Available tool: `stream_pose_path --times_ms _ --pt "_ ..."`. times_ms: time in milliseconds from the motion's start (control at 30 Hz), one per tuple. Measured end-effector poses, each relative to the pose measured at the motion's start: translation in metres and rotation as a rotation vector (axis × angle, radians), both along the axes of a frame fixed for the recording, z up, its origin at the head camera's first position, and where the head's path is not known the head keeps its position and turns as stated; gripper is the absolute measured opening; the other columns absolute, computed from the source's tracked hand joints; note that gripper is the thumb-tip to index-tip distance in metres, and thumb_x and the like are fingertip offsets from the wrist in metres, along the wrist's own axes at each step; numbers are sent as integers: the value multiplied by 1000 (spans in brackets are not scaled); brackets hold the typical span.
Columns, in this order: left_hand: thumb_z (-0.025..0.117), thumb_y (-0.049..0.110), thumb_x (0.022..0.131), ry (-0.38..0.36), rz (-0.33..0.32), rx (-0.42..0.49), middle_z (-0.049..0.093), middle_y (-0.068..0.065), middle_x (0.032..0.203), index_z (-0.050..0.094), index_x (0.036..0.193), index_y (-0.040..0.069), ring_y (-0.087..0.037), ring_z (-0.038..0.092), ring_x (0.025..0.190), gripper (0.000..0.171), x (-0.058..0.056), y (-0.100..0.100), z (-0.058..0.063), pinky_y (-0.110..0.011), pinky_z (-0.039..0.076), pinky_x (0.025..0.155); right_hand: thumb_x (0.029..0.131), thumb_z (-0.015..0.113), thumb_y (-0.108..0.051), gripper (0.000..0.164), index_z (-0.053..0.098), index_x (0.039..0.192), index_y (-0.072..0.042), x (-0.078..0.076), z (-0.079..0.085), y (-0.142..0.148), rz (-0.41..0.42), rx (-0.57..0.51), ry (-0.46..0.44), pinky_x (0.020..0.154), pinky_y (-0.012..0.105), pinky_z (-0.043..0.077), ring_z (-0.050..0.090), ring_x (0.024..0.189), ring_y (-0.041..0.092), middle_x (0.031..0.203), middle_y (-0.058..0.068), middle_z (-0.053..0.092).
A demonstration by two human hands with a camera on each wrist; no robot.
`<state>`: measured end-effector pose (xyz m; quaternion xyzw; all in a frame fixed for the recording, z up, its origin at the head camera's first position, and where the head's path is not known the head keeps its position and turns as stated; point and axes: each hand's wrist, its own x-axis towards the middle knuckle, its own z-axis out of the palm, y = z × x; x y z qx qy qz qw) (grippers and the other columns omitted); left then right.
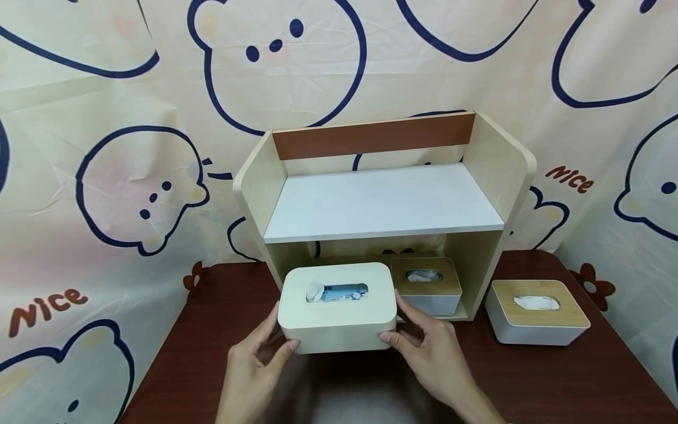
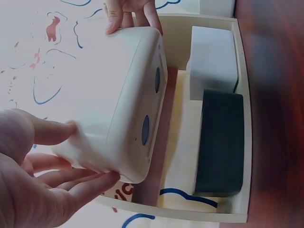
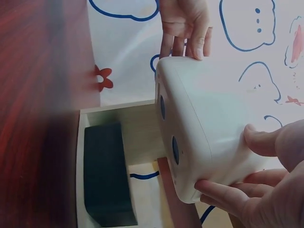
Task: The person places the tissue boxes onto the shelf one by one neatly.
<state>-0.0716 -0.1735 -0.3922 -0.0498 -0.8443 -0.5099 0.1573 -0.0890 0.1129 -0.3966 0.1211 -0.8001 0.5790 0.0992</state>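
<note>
A cream tissue box [image 1: 338, 338] with a tissue and blue-patterned wrapping in its slot is held level in front of the shelf, above the table. My left hand [image 1: 256, 362] grips its left end, thumb at the near lower corner. At the opposite end, my right hand [image 1: 436, 353] pinches it between thumb and fingers. Both wrist views show the box's underside with blue round pads. Inside the lower compartment sits a white tissue box with a wooden lid [image 1: 450, 277]. Beside it stands a dark green box [image 2: 221, 142], which the cream box hides in the head view.
The small wooden shelf [image 1: 384, 203] has a white upper board and stands at the back of the dark red-brown table [image 1: 206, 341]. To its right is another wood-lidded white tissue box [image 1: 535, 333]. A curtain printed with bears [image 1: 159, 100] hangs behind.
</note>
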Motion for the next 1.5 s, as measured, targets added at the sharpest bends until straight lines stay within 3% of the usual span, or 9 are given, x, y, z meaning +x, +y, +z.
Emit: stream_pose_path --times_ms 200,500,700,1100,1500 --pt "82 -7 89 51 -20 -16 61 -15 155 53 158 7 -29 71 124 77 3 -2 10 -34 64 93 88 89 -17 72 58 154 -9 -1 9 1 13 18 21 88 23 63 67 129 25 149 16 65" --pt "82 -4 90 37 -3 -53 59 -11 157 51 160 9 -26 72 124 77 2 -3 26 -35 64 93 92 86 -25 74 54 158 -17 0 22 3 49 22 5 82 23 65 79 107 17 151 18 63" --pt "83 -2 91 89 -19 -57 59 -14 157 52 159 11 -30 73 124 76 4 -4 39 -37 64 93 94 84 -23 74 51 160 -16 0 32 4 68 24 55 85 25 65 75 116 19 157 15 58" --pt "81 0 93 129 -48 -80 58 -12 158 50 161 14 -25 70 126 76 4 -5 69 -39 63 93 95 82 -14 73 50 160 -12 -3 61 6 83 81 217 90 28 63 62 138 24 156 10 60" --pt "81 3 94 182 -40 -109 57 -10 159 50 160 17 -30 70 128 74 0 -8 95 -38 61 93 95 83 -13 73 50 160 -11 -8 94 5 57 166 273 85 33 66 67 134 30 155 11 61"
